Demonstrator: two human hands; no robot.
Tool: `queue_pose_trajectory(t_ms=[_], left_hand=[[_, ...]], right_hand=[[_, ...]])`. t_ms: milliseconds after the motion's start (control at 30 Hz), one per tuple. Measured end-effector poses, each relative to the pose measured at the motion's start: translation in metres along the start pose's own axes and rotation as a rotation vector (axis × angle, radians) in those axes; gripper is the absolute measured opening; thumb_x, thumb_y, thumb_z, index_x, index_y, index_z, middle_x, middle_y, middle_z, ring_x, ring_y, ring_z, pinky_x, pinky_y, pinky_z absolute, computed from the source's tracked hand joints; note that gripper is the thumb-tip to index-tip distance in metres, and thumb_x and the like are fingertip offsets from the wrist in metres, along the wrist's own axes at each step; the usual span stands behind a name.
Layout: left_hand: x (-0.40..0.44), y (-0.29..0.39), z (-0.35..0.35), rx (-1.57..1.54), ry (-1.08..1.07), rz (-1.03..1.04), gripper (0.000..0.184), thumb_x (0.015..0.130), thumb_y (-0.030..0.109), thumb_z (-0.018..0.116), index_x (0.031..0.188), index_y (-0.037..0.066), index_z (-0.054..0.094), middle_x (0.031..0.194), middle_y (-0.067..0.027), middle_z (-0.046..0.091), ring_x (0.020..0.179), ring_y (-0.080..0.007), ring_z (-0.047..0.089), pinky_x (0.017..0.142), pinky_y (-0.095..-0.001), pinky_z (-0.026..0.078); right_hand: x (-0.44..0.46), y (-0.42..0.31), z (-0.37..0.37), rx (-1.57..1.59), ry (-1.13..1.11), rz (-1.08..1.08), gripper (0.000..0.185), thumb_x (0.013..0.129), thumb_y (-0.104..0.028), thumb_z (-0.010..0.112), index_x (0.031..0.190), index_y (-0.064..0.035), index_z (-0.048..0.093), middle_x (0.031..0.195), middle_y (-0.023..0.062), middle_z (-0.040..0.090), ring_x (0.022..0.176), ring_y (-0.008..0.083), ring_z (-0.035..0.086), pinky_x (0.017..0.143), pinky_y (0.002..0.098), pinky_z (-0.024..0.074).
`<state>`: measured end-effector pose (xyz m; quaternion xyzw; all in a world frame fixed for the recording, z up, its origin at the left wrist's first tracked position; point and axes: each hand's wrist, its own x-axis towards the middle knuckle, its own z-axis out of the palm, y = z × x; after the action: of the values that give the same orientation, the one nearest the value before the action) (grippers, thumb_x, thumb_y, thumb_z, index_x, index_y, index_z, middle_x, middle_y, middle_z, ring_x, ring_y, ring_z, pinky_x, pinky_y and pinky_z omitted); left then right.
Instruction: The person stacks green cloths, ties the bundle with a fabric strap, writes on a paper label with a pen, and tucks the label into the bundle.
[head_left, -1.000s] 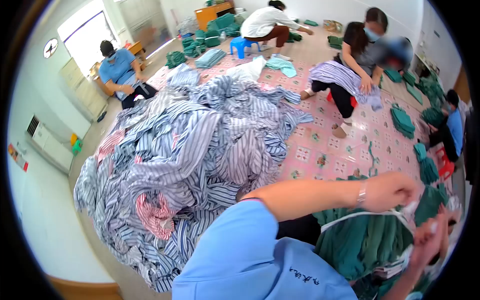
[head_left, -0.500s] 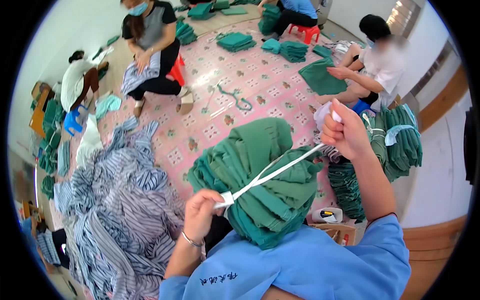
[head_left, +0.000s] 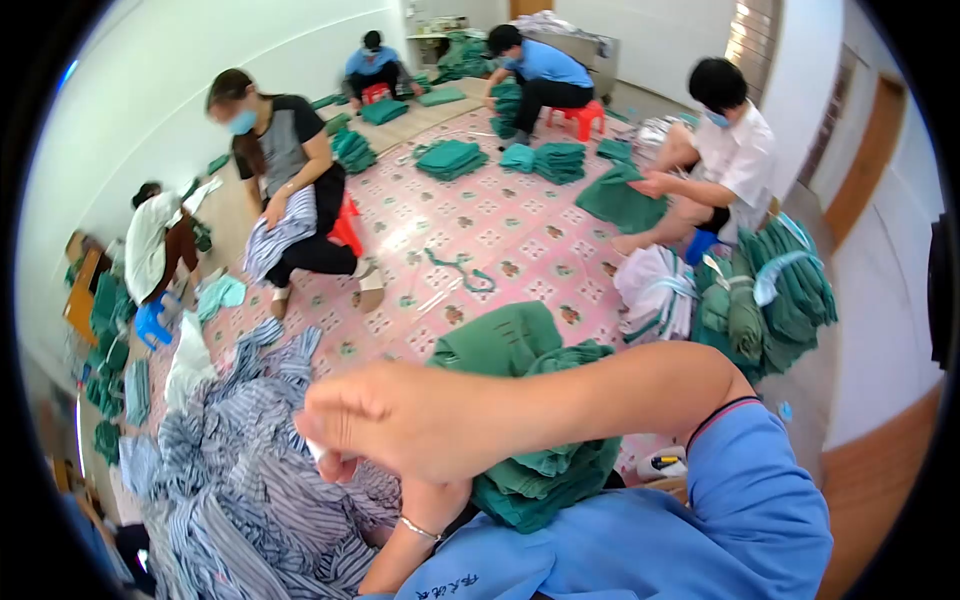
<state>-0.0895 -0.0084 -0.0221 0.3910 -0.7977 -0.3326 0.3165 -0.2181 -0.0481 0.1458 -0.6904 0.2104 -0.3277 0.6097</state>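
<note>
A bundle of folded green cloth rests against my lap, partly covered by my right forearm. My right hand reaches across to the left in front of it, fingers closed on a white strip, of which only a small piece shows. Just below and behind it is my left hand, with a bracelet at the wrist; its fingers are hidden by my right hand. The crossing of the strip over the bundle is out of sight.
A heap of striped cloth lies at the left. Tied green bundles and a white bundle stand at the right. Co-workers sit around the pink patterned floor, one handling striped cloth, another green cloth.
My right hand has swung from the upper right across the bundle to the left, over my left hand. Earlier the white strip was stretched between both hands. The view has shifted.
</note>
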Motion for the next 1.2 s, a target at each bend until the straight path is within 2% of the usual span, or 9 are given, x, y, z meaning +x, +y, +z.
queue_pose_trajectory(t_ms=[133,333,467,633,700,733,867,1000,1200], left_hand=[[-0.002,-0.012,0.010,-0.002,0.055,-0.014,0.033,0.095,0.022,0.047,0.120,0.003,0.055,0.114,-0.0189,0.059,0.107,-0.0344,0.055,0.094,-0.0390,0.043],[-0.004,-0.047,0.021,-0.023,0.164,0.071,0.033,0.096,0.021,0.044,0.122,0.003,0.053,0.113,-0.0193,0.059,0.106,-0.0316,0.056,0.091,-0.0369,0.044],[0.006,-0.016,-0.013,-0.242,0.037,-0.185,0.040,0.098,0.035,0.035,0.121,0.008,0.054,0.080,-0.0199,0.062,0.077,-0.0368,0.061,0.070,-0.0444,0.046],[0.006,-0.016,-0.010,-0.274,-0.046,-0.302,0.042,0.099,0.036,0.033,0.122,0.007,0.053,0.098,-0.0153,0.066,0.087,-0.0293,0.063,0.075,-0.0373,0.047],[0.007,-0.003,-0.020,-0.299,-0.069,-0.414,0.041,0.099,0.036,0.038,0.118,0.006,0.056,0.091,-0.0088,0.066,0.081,-0.0156,0.062,0.071,-0.0294,0.047],[0.002,-0.019,-0.007,-0.404,0.019,-0.317,0.041,0.099,0.036,0.037,0.120,0.006,0.055,0.096,-0.0099,0.066,0.083,-0.0224,0.063,0.073,-0.0338,0.047],[-0.017,-0.031,-0.016,-0.742,0.171,-0.416,0.028,0.098,0.024,0.047,0.106,0.001,0.061,0.085,-0.0022,0.059,0.074,-0.0083,0.052,0.065,-0.0240,0.042],[-0.027,-0.022,-0.016,-0.735,0.307,-0.258,0.022,0.097,0.019,0.049,0.105,0.001,0.059,0.083,-0.0022,0.055,0.071,-0.0073,0.048,0.065,-0.0239,0.041],[-0.041,-0.030,-0.032,-0.807,0.108,-0.233,0.023,0.098,0.019,0.047,0.100,-0.001,0.056,0.088,-0.0050,0.058,0.077,-0.0093,0.050,0.070,-0.0230,0.041]], right_hand=[[0.022,0.021,0.030,-0.214,-0.105,-0.182,0.029,0.093,-0.024,0.049,0.083,0.0009,0.061,0.076,0.0113,0.064,0.076,0.0264,0.062,0.070,0.0372,0.0464],[0.034,0.043,0.014,-0.351,-0.213,-0.010,0.031,0.088,-0.022,0.061,0.109,-0.0008,0.055,0.102,0.0097,0.061,0.094,0.0228,0.059,0.084,0.0358,0.0479],[-0.006,0.072,-0.033,-0.438,-0.090,0.343,0.050,0.078,-0.021,0.074,0.119,-0.0018,0.051,0.102,0.0067,0.061,0.094,0.0204,0.061,0.086,0.0357,0.0496],[-0.028,0.068,-0.023,-0.796,-0.039,0.271,0.050,0.074,-0.017,0.074,0.117,-0.0018,0.053,0.105,0.0132,0.061,0.095,0.0272,0.061,0.085,0.0356,0.0486],[-0.040,0.086,-0.024,-0.984,-0.004,0.016,0.046,0.073,-0.010,0.070,0.115,-0.0023,0.054,0.101,0.0145,0.062,0.097,0.0302,0.059,0.085,0.0364,0.0474],[-0.043,0.084,-0.025,-1.012,-0.017,-0.003,0.039,0.076,-0.011,0.068,0.112,-0.0031,0.056,0.097,0.0129,0.062,0.094,0.0290,0.059,0.082,0.0365,0.0473],[-0.052,0.091,-0.027,-1.128,-0.109,-0.025,0.020,0.078,-0.008,0.062,0.098,-0.0032,0.060,0.087,0.0115,0.061,0.090,0.0304,0.058,0.078,0.0389,0.0463],[-0.054,0.091,-0.034,-0.941,-0.026,-0.112,0.012,0.085,-0.012,0.056,0.089,-0.0026,0.061,0.081,0.0104,0.061,0.082,0.0259,0.059,0.072,0.0361,0.0466],[-0.047,0.074,-0.054,-0.310,-0.250,0.182,0.019,0.096,-0.017,0.046,0.089,-0.0025,0.055,0.071,0.0026,0.056,0.067,0.0130,0.052,0.066,0.0288,0.0426]])
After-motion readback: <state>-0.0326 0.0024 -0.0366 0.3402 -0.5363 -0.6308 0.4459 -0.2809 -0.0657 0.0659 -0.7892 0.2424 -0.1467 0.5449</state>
